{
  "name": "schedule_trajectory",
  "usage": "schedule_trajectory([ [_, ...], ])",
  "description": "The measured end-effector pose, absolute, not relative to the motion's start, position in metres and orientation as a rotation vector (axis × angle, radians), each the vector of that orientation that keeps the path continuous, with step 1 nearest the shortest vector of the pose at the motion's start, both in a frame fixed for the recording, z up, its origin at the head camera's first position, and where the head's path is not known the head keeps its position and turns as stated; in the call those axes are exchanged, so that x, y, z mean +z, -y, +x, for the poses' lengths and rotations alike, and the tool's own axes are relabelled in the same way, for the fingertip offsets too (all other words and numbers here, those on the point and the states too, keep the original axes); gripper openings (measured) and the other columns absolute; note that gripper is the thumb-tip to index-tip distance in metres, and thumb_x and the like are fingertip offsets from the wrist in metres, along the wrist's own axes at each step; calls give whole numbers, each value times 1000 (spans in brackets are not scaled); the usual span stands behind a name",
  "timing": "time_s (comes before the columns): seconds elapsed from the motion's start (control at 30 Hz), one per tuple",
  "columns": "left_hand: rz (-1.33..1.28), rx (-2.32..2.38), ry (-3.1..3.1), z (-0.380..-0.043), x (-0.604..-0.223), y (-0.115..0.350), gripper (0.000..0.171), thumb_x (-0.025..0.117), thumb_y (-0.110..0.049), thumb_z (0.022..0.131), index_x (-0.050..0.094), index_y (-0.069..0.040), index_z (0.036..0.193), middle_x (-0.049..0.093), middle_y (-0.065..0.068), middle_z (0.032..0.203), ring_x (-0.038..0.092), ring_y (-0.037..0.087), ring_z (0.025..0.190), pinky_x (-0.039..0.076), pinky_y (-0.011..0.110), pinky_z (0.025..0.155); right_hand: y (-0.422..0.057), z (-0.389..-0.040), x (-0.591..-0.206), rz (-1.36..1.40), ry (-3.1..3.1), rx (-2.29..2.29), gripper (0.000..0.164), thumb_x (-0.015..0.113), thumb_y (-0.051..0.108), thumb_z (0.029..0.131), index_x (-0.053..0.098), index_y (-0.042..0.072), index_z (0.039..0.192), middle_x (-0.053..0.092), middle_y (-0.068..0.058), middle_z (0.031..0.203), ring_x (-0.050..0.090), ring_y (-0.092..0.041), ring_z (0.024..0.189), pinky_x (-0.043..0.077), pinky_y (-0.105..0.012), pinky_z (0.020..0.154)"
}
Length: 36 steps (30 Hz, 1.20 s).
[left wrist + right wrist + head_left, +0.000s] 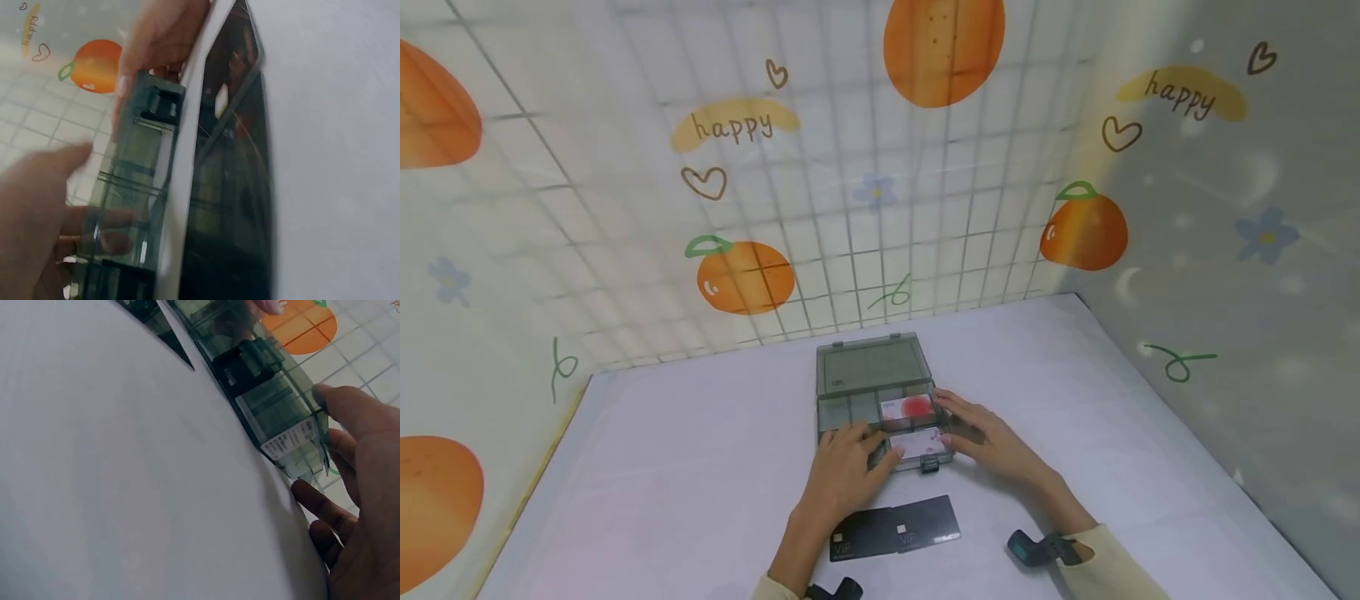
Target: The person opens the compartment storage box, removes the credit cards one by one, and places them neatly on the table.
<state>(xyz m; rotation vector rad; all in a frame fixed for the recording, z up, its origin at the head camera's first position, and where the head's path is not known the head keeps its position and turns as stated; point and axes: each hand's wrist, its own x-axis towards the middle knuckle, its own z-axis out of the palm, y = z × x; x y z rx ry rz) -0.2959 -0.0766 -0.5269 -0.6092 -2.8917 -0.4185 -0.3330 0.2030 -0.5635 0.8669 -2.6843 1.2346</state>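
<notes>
A translucent dark-green plastic box lies with its lid folded back. In the back right compartment is a white card with a red circle; in the front right one, a white card with a pale print. My left hand is over the box's front left part; through the clear wall in the left wrist view, its fingers show, while the thumb is near the front card. My right hand rests against the box's right side, thumb at the rim. Neither hand visibly grips anything.
Two black VIP cards overlap on the white table before the box. The box's front latch faces me. Behind the table hangs a printed curtain over a wire grid. A barcode label is on the box.
</notes>
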Motion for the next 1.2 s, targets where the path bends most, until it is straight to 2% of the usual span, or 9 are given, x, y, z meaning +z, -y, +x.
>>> schedule_trajectory([
  [0.1,-552,-467,2872,-297,-525,74,59,48,-59,100,75,-10,119,62,0,96,58,22,92,45,43,83,-203,-333,-564,869,2682,1227,63,64,41,98,42,21,154,29,12,162,30,-26,146,27,-62,113],
  [0.23,-543,-497,2880,-296,-522,71,56,53,-55,99,76,-6,115,58,-1,88,54,20,82,40,40,75,-203,-333,-564,865,2686,1238,63,64,41,98,42,22,154,29,13,161,29,-26,146,26,-63,113],
  [0.4,-567,-540,2896,-294,-518,68,57,56,-53,98,75,-3,116,58,2,90,53,20,83,39,39,74,-203,-334,-564,851,2696,1227,63,63,42,98,42,22,154,29,14,161,29,-26,147,25,-63,112],
  [0.7,-540,-538,2930,-293,-519,65,62,53,-60,97,73,-6,121,64,4,100,59,23,91,38,35,68,-203,-333,-565,850,2683,1258,62,63,42,98,43,23,154,30,13,161,29,-26,147,25,-63,113],
  [0.93,-543,-624,2952,-297,-520,64,62,52,-59,97,72,-7,124,68,7,107,58,27,96,42,40,73,-203,-334,-565,850,2683,1253,62,63,42,98,42,22,154,29,13,162,28,-26,147,25,-64,112],
  [1.03,-523,-655,2951,-298,-520,63,62,51,-59,98,72,-7,123,68,6,104,58,26,95,43,40,72,-203,-334,-565,849,2680,1262,62,63,41,99,42,22,154,29,12,162,28,-26,147,25,-64,112],
  [1.2,-504,-667,2972,-296,-515,61,62,52,-58,98,72,-5,122,64,1,88,56,23,87,37,37,66,-203,-333,-564,854,2679,1274,62,63,40,99,42,21,154,29,11,162,28,-27,147,24,-65,112],
])
